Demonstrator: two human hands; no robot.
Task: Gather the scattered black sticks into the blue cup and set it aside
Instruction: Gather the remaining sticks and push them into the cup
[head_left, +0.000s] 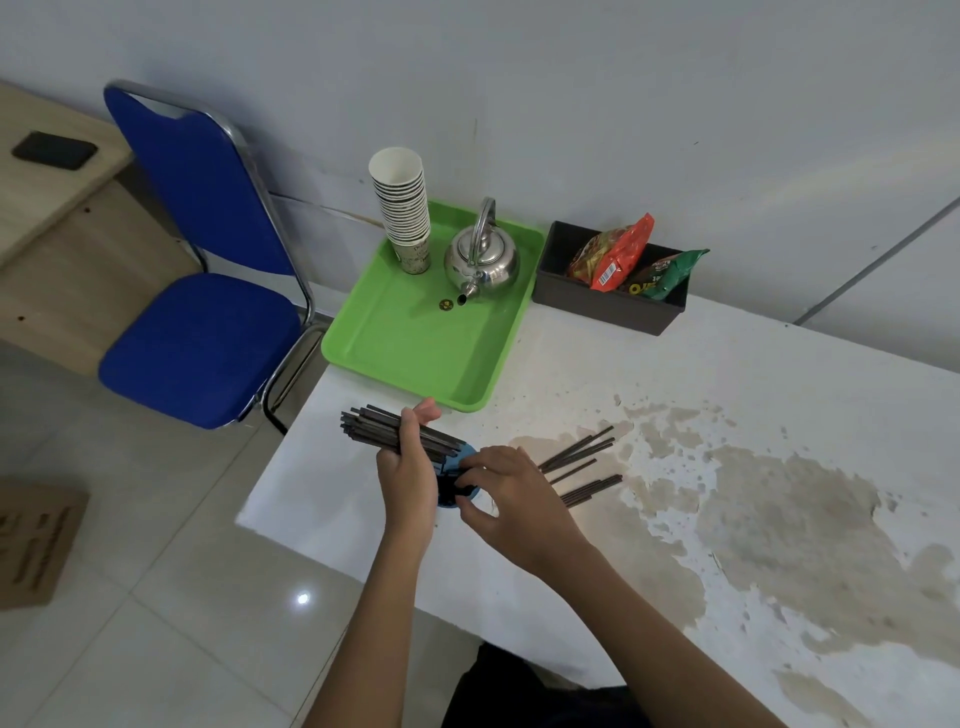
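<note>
Behind your hands a green tray (415, 353) sits at the far left corner of the table (727, 395), carrying a stack of paper cups (402, 208) and a steel kettle (480, 262) whose spout points toward you. Just right of the tray a dark box (608, 306) holds snack packets (613, 254) against the wall. A blue chair (202, 270) stands on the tiled floor (156, 597) left of the table, with a wooden desk (57, 208) behind it. The table is white, with large brownish stains over its right part. Your left hand (408, 478) has its grip closed around a bundle of black sticks (374, 426); the bundle is tilted, its long axis going from the upper left down to the right, and its lower ends go into the blue cup (454, 496). The cup stands on the table between your hands and is mostly hidden by them. Your right hand (509, 493) has its fingers curled at the cup; if they pinch something, I cannot tell. Some loose sticks (582, 457) lie flat on the table just beyond the right hand, pointing up to the right
</note>
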